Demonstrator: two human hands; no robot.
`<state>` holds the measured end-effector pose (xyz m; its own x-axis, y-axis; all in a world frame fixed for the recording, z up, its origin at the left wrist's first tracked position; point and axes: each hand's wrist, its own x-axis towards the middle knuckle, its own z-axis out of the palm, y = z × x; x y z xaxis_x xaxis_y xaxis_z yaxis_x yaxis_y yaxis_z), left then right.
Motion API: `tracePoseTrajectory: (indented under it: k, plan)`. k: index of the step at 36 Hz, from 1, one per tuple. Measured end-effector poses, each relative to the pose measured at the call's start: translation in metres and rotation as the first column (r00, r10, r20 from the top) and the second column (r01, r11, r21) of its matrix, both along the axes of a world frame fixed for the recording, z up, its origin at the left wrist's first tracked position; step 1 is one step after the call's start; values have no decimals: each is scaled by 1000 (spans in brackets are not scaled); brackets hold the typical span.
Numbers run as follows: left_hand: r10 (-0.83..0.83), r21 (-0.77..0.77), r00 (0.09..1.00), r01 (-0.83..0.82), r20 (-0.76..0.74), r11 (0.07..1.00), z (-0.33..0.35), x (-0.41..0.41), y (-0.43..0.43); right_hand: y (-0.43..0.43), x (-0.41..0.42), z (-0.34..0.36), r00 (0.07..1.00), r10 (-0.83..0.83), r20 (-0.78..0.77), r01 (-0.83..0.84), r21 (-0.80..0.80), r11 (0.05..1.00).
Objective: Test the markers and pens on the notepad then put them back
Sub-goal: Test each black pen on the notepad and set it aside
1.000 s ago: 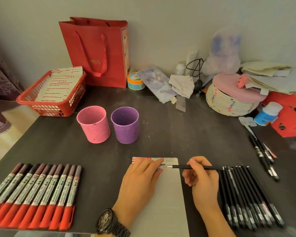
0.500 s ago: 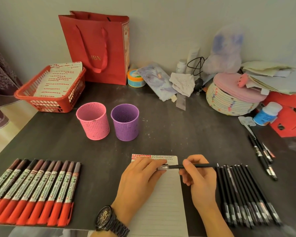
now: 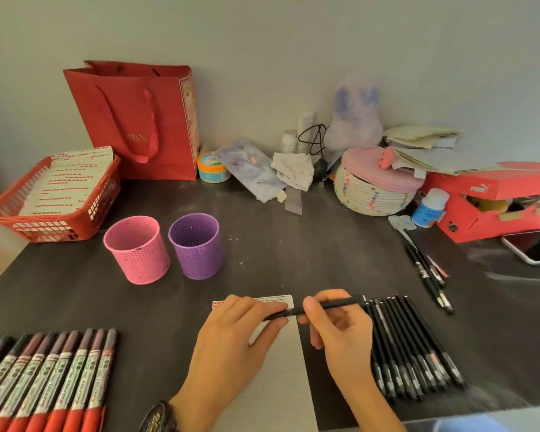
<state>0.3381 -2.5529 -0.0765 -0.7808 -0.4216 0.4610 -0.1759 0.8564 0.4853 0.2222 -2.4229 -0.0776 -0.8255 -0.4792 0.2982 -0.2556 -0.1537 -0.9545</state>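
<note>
Pen (image 3: 340, 304), slim black, pinched by left hand (image 3: 231, 347) and right hand (image 3: 340, 335) fingers (image 3: 311, 307), over pale notepad (image 3: 278, 378)

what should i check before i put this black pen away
1. Grip of the right hand on the black pen: ok
2. Pinch of the left hand at its tip end: ok
3. Cap fully seated: cannot tell, fingers cover the tip
4. Test mark on the notepad: cannot tell, the left hand covers part of it
5. Both the pink cup and purple cup upright, mouths open: ok
6. Tidy row of black pens beside the notepad: ok
</note>
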Motion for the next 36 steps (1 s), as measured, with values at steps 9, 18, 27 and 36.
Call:
tracePoseTrajectory:
  k: [9, 18, 27, 36]
  plan:
    - [-73, 259, 989, 105, -130, 960, 31, 13, 14, 26, 14, 32, 992, 85, 93, -76, -89, 993]
    - [-171, 258, 973, 207, -156, 944, 45, 6, 35, 57, 24, 41, 986, -25, 164, 40, -92, 995]
    - [-192, 268, 973, 220, -125, 938, 27, 9, 64, 76, 37, 30, 930, -70, 361, 111, -96, 989]
    - [-199, 211, 977, 179, 81, 961, -1, 4, 63, 97, 25, 13, 968, 13, 249, -39, 99, 994]
